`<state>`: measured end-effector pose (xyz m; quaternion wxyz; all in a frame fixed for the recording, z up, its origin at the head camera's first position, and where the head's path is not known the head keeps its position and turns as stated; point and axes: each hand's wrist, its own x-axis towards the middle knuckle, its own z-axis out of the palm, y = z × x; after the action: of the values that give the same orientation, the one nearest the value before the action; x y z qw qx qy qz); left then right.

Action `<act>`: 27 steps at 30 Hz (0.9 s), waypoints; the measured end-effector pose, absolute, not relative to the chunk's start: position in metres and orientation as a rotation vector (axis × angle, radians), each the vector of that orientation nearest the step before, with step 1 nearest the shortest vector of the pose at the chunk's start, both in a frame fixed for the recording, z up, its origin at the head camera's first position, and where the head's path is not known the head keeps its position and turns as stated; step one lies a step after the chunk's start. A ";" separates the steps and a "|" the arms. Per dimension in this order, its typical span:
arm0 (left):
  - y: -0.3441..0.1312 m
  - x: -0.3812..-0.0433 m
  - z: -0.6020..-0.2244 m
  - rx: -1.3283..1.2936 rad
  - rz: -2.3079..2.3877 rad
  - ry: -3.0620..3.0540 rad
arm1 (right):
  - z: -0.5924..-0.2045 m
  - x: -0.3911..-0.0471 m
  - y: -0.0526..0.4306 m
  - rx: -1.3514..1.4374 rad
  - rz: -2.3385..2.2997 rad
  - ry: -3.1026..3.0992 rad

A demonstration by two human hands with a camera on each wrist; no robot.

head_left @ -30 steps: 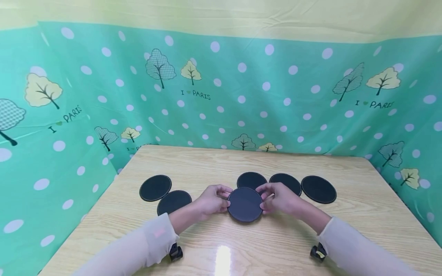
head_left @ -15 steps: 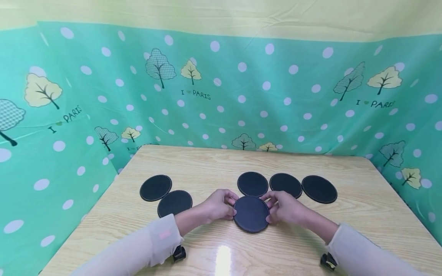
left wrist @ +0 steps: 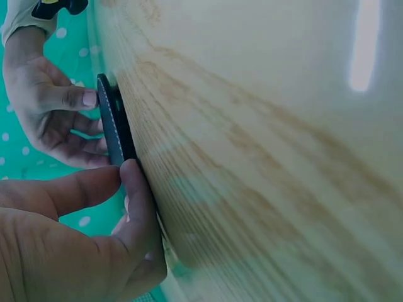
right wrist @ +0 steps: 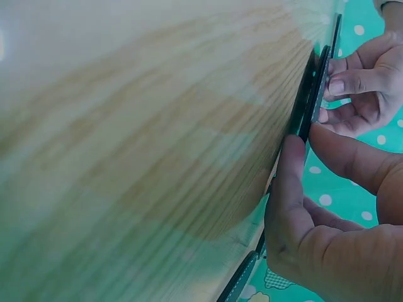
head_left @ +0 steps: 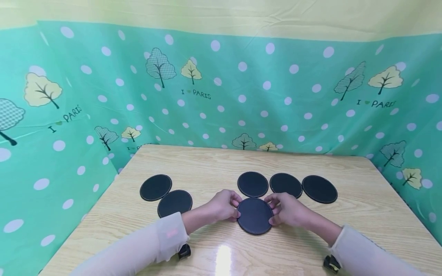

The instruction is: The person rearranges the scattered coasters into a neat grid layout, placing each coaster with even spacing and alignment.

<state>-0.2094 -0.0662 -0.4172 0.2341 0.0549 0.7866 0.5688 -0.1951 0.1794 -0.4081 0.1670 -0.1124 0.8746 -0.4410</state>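
A round black coaster (head_left: 254, 216) with a stitched rim lies nearly flat, low over the wooden table. My left hand (head_left: 223, 206) pinches its left edge between thumb and fingers. At the opposite edge, my right hand (head_left: 288, 210) pinches it the same way. In the left wrist view the coaster (left wrist: 113, 123) is seen edge-on, very close to the tabletop; whether its underside touches the wood I cannot tell. Directly behind it lies another black coaster (head_left: 253, 184), their rims almost meeting.
To the back right, a coaster (head_left: 286, 185) partly behind my right hand sits beside another coaster (head_left: 319, 189). On the left, two more coasters (head_left: 155, 187) touch, the nearer partly covered by my left forearm. A patterned green curtain (head_left: 221, 96) surrounds the table (head_left: 193, 161).
Both hands have moved the held coaster right and toward me. It has come off the view of the coaster behind, which now shows whole.
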 end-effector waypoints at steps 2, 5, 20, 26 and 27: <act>-0.064 -0.210 -0.417 0.148 1.551 2.175 | -0.409 -0.196 0.180 -0.325 -1.256 2.492; -0.063 -0.210 -0.417 0.152 1.537 2.189 | -0.410 -0.197 0.180 -0.326 -1.256 2.495; -0.062 -0.211 -0.416 0.163 1.549 2.152 | -0.411 -0.198 0.179 -0.360 -1.171 2.566; -0.067 -0.211 -0.418 0.176 1.581 2.106 | -0.411 -0.197 0.179 -0.346 -1.179 2.563; -0.068 -0.211 -0.418 0.176 1.592 2.094 | -0.411 -0.197 0.180 -0.352 -1.184 2.559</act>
<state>-0.2108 -0.0679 -0.4183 0.2500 0.0645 0.7691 0.5847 -0.1971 0.1795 -0.4110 0.1494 -0.1224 0.8905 -0.4120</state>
